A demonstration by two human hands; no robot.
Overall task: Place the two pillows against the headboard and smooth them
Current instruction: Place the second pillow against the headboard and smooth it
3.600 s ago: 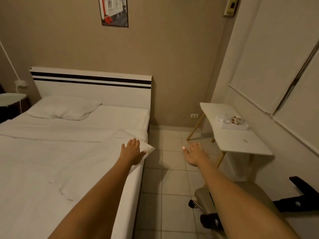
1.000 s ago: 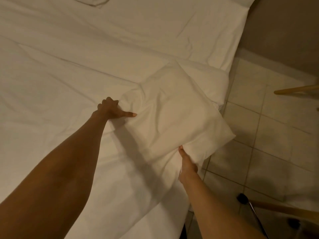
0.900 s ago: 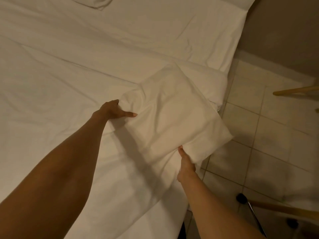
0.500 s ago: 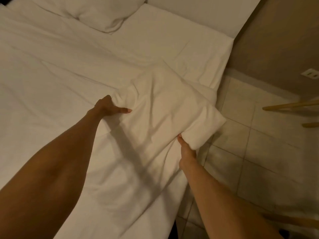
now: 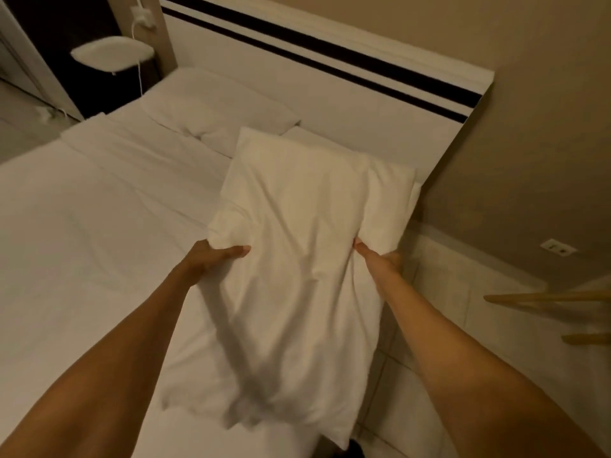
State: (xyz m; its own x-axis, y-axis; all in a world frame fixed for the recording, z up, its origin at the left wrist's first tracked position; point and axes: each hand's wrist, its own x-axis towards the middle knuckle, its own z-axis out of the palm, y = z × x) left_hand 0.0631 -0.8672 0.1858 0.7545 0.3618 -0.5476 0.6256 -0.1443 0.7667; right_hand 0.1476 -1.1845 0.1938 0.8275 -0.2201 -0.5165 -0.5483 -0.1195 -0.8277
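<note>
I hold a white pillow lifted above the right side of the bed, its long axis running away from me toward the headboard. My left hand grips its left edge and my right hand grips its right edge. The pillow's far end hangs close to the white headboard with two black stripes, whether touching I cannot tell. A second white pillow lies flat on the bed's left side against the headboard.
White sheets cover the bed. A round white side table with a cord stands beyond the bed's far left corner. Tiled floor and wooden table legs lie to the right, under a beige wall with a socket.
The pillow lay on the bed's right edge with both hands taking hold; now it is lifted and carried toward the headboard. My view has risen to show the headboard.
</note>
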